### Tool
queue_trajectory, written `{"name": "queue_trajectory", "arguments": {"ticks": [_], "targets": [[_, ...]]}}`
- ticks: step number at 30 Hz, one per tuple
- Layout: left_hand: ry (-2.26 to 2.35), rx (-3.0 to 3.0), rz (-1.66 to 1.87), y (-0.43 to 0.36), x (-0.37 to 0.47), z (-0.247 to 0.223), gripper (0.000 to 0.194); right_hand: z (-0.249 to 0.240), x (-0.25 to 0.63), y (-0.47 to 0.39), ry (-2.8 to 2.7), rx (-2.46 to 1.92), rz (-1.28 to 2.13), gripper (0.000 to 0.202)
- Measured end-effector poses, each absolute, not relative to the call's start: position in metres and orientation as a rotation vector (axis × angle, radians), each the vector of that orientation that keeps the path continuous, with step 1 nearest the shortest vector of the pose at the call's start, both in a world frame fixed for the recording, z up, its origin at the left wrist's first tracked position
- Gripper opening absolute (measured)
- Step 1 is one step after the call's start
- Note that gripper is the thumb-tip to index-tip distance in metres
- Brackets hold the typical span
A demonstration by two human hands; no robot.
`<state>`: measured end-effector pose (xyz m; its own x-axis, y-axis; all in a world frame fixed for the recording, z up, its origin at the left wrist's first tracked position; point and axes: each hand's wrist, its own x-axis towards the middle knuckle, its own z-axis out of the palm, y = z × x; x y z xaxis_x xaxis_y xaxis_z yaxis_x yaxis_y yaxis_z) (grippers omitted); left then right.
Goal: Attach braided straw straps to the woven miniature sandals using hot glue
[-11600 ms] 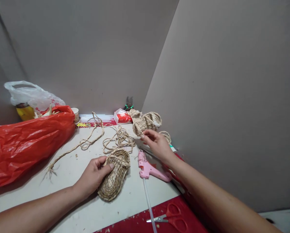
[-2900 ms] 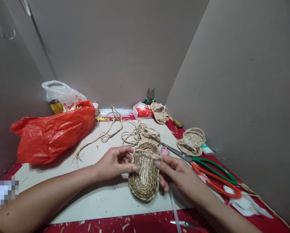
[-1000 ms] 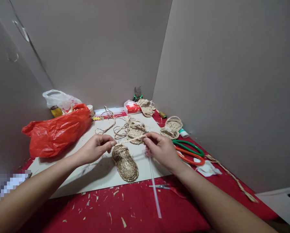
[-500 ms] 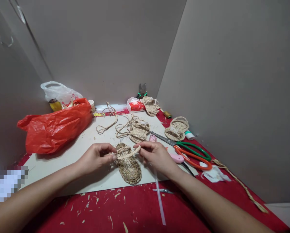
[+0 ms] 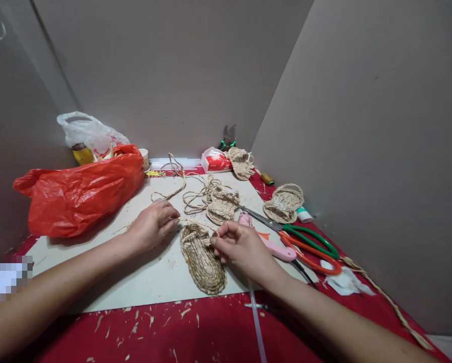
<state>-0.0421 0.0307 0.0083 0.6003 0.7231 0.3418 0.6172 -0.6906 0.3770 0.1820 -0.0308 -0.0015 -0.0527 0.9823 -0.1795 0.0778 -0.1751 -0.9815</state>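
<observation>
A small woven straw slipper sole [image 5: 205, 267] lies on the pale board [image 5: 108, 292] with its rounded end towards me. Across its far end runs a thin braided straw cord [image 5: 195, 222]. My left hand [image 5: 153, 224] pinches the cord's left part, just left of the sole. The right part is pinched by my right hand [image 5: 241, 247], whose fingers are close to the sole's right edge and may touch it. Just beyond the sole sits a paler straw slipper [image 5: 221, 204] with loose cord [image 5: 195, 199] beside it.
Scissors with green and orange handles [image 5: 305, 242] lie right, by a pink-handled tool [image 5: 280, 250]. More straw slippers [image 5: 284, 204] stand behind. A red plastic bag [image 5: 85, 196] fills the left. Pliers [image 5: 229, 137] and a tissue pack [image 5: 215, 161] are at the back. Straw scraps litter the red cloth [image 5: 153, 343].
The cord has shifted from across the sole to its far end. My left hand has moved up and away from the sole. The whole view has shifted slightly.
</observation>
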Motion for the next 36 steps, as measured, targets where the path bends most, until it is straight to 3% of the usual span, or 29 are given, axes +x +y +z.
{"name": "queue_trajectory", "arguments": {"ticks": [9, 18, 25, 30, 33, 36], "targets": [[1.051, 2.517, 0.689, 0.004, -0.032, 0.009, 0.024, -0.011, 0.182, -0.02, -1.266, -1.41, 1.282, 0.023], [1.115, 1.708, 0.596, -0.013, -0.02, 0.008, 0.01, -0.018, 0.182, -0.023, -1.571, -1.502, 1.015, 0.011], [1.146, 1.003, 0.72, -0.016, -0.013, 0.006, 0.016, -0.02, 0.183, -0.022, -1.723, -1.551, 0.825, 0.01], [1.174, 1.191, 0.776, -0.022, -0.012, -0.007, 0.01, -0.02, 0.186, -0.023, -1.873, -1.595, 0.671, 0.01], [1.166, 1.655, 0.807, -0.026, -0.013, -0.014, 0.002, -0.021, 0.187, -0.024, -1.945, -1.626, 0.585, 0.008], [1.109, 2.129, 0.856, -0.03, -0.015, -0.015, 0.008, -0.021, 0.188, -0.023, -1.973, -1.618, 0.571, 0.011]]}}
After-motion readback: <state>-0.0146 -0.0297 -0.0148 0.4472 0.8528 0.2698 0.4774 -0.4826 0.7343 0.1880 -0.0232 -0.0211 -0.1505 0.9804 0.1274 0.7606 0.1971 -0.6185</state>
